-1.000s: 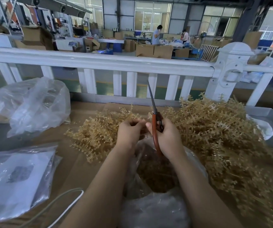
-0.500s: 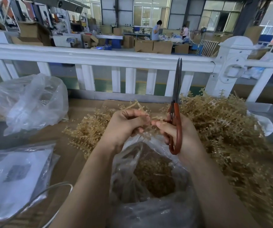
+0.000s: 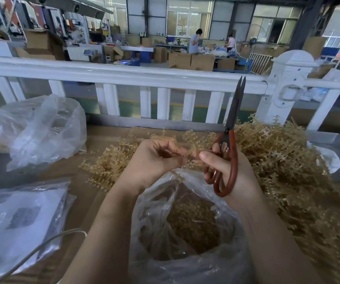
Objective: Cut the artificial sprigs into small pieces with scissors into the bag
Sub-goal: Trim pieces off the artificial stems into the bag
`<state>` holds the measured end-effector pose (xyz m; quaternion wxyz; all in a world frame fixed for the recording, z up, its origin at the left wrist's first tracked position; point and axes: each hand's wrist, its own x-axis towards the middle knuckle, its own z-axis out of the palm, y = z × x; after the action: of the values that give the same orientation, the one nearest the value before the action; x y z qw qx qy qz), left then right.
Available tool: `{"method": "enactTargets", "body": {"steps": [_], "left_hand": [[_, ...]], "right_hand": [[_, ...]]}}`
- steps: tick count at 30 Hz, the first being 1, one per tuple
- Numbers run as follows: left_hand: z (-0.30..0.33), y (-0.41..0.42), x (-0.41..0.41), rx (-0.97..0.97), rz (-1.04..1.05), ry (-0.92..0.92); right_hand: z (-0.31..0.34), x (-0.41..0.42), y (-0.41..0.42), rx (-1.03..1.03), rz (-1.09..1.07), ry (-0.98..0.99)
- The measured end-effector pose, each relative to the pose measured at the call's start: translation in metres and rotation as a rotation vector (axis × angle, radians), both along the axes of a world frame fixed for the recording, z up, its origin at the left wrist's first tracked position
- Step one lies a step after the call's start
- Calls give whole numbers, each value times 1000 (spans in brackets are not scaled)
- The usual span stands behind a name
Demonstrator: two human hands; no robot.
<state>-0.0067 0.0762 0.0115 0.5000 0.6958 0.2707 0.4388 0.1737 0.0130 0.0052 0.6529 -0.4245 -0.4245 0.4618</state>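
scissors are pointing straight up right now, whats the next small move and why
Probably tip the scissors down toward the sprig pinched by the left hand and snip it. The right hand holds the red handles with the blades nearly closed and aimed at the railing, away from the sprig, while the open bag sits directly below to catch the pieces.

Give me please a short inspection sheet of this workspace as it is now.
Surface: brown cardboard sheet.
Job's things: sprig pile; open clear bag holding cut pieces; scissors, blades pointing up, nearly closed.
Clutter: plastic bags; packets at left.
Hands: left hand pinches a sprig; right hand holds the scissors.
Cables: white cable.
Surroundings: white fence, warehouse, two people far off.
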Motion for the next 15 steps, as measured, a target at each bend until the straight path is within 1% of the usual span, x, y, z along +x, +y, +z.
{"method": "enactTargets", "body": {"steps": [4, 7, 10, 13, 15], "left_hand": [[2, 4, -5, -68, -84, -81], [4, 3, -5, -142, -128, -42], [3, 2, 0, -172, -44, -40], [1, 1, 4, -187, -46, -132], [0, -1, 7, -137, 7, -189]], "right_hand": [[0, 0, 1, 12, 3, -59], [-1, 1, 3, 16, 9, -110], [-3, 1, 6, -29, 16, -184], [-6, -2, 8, -76, -29, -268], [-8, -4, 8, -78, -75, -264]]}}
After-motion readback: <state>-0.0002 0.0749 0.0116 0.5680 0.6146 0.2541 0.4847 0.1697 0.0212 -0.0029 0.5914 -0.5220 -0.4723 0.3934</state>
